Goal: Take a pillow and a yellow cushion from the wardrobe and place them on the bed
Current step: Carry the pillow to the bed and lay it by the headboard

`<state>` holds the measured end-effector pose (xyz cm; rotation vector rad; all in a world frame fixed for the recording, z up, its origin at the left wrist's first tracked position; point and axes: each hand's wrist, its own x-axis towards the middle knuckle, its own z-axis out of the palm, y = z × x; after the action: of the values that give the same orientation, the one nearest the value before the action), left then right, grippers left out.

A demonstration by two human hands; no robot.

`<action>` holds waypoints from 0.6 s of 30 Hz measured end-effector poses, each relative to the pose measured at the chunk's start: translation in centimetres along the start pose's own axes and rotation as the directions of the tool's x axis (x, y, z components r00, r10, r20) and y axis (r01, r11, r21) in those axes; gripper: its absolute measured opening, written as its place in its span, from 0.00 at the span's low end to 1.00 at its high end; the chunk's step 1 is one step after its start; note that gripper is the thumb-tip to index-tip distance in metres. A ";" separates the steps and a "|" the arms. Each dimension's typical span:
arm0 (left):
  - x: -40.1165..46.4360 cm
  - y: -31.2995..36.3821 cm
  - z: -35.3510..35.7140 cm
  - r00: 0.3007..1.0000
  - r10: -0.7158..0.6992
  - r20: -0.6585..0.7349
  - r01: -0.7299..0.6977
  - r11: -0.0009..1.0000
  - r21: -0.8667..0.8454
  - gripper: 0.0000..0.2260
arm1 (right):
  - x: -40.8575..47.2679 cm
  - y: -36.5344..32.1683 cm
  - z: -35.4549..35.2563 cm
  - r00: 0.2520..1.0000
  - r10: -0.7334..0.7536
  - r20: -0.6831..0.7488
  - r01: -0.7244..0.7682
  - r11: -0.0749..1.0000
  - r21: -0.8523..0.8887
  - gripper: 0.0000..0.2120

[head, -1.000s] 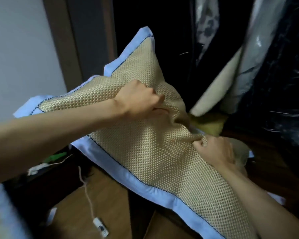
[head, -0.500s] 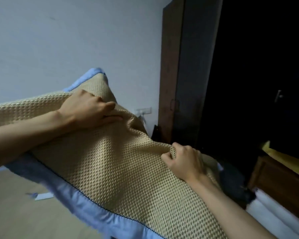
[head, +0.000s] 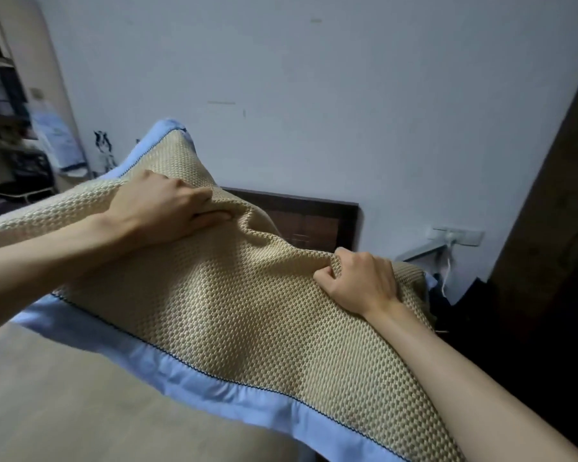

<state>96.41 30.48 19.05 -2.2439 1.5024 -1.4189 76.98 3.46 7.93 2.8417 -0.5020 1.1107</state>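
I hold a large pillow (head: pixel 234 315) with a beige woven mesh face and a light blue border, raised in front of me above the bed (head: pixel 64 401). My left hand (head: pixel 164 208) pinches a fold of its cover near the upper left. My right hand (head: pixel 361 278) grips a bunch of the fabric at the right side. The bed's beige surface lies under the pillow at the lower left. The dark wooden headboard (head: pixel 314 218) shows behind the pillow against the wall. No yellow cushion is in view.
The wardrobe's dark wooden side (head: pixel 554 195) rises at the right edge. A wall socket (head: pixel 457 235) with a white cable sits low on the pale wall. Shelves with clutter (head: pixel 4 135) stand at the far left.
The view has swung left from the wardrobe toward the bed. Both hands kept their grip on the pillow and carried it out over the bed; the headboard came into view.
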 end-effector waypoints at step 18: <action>-0.2 1.3 15.7 0.812 -0.455 0.366 0.358 0.883 0.303 0.30 | 17.1 5.4 23.7 0.869 -0.461 0.177 0.379 0.853 0.359 0.16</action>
<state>106.92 23.81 9.35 -2.6033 0.7138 -0.9950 102.56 -10.26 1.41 3.1532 0.3318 0.7985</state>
